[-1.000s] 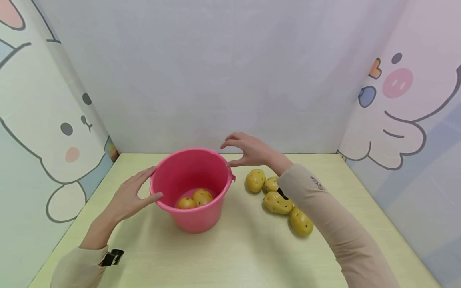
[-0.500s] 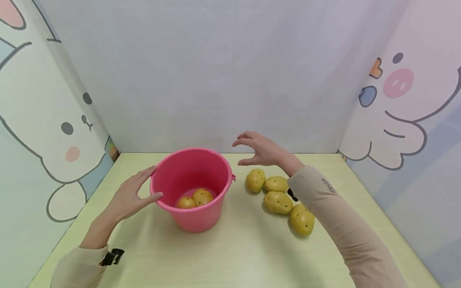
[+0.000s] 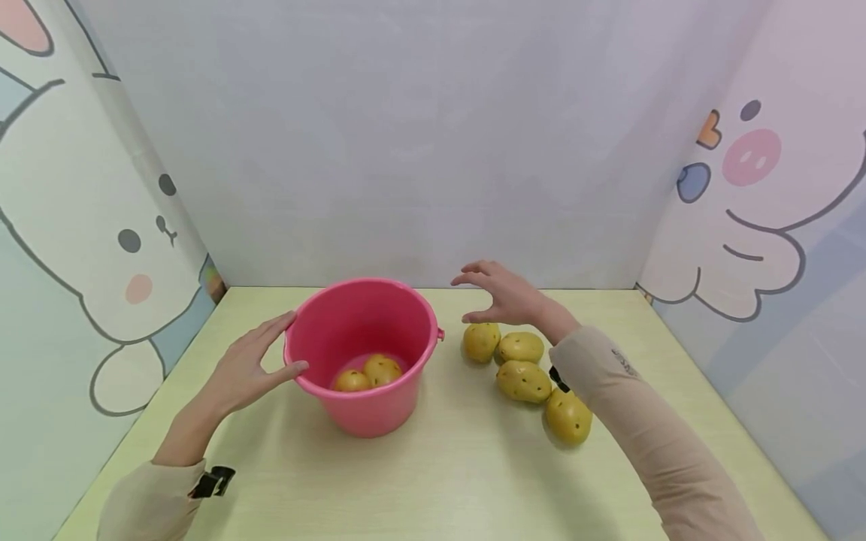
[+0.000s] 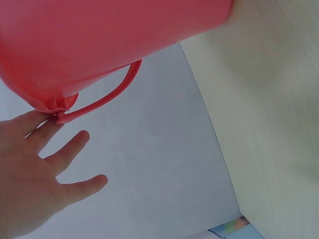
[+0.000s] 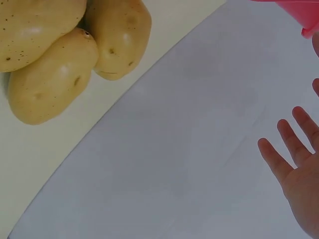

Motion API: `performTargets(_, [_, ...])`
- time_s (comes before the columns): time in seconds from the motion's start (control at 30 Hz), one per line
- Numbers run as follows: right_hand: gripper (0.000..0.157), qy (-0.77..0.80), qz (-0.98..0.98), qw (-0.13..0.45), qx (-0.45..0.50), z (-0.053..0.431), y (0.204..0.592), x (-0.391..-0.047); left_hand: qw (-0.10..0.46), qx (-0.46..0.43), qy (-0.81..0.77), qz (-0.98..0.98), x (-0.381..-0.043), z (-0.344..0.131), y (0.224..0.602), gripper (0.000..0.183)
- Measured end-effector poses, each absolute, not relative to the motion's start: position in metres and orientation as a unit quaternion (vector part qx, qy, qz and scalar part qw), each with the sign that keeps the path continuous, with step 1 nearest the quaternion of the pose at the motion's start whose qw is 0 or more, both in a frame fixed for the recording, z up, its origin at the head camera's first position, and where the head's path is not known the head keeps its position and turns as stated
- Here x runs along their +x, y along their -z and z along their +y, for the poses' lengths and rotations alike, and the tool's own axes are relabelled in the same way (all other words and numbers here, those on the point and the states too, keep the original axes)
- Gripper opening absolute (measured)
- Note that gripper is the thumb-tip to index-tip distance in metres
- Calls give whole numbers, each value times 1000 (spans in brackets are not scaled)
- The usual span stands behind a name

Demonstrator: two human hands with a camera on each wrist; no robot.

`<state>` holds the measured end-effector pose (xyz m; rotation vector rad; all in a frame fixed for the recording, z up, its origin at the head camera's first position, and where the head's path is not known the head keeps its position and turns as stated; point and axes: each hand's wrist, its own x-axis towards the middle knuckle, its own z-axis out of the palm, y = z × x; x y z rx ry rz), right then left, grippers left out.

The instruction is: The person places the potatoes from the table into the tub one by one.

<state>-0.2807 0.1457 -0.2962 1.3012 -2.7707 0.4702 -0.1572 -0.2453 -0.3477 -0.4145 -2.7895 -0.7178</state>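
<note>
A pink bucket (image 3: 368, 413) stands on the table with two potatoes (image 3: 381, 370) visible inside. My left hand (image 3: 246, 372) rests on its left rim, the thumb over the edge and the fingers spread. From the left wrist, two fingers reach the lug where the bucket handle (image 4: 107, 97) joins, while two others stand free of it. My right hand (image 3: 510, 297) hovers over the back potatoes, fingers apart and holding nothing. Below it a round potato (image 3: 481, 344) sits beside an oval potato (image 3: 521, 347). Nearer lie a knobbly potato (image 3: 524, 382) and a front potato (image 3: 568, 418).
The pale yellow table (image 3: 433, 488) ends at a plain white backdrop (image 3: 433, 150). Side panels with a cartoon rabbit (image 3: 81, 225) and a cartoon pig (image 3: 764, 173) flank it. A small peg (image 3: 440, 333) juts from the bucket's right side.
My right hand has moved right, away from the bucket's rim, and lowered slightly over the loose potatoes. My left hand and the bucket have stayed in place.
</note>
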Motion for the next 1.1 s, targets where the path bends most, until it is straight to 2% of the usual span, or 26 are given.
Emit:
performTargets(0.33, [55,-165,-894,19,417,158,328,-285,118,-144,246,-951,-156,-245,348,78])
performTargets(0.57, [54,-162,-911,-12,380,164,348,-286,122,-144,244,-951,-156,-245,349,79])
performTargets(0.83, [54,-166,-913,-14,371,166,365,-289,116,-140,243,-953,-157,-246,349,80])
performTargets(1.1, [54,-159,-922,-42,350,165,381,-289,120,-145,242,-952,-157,-246,349,79])
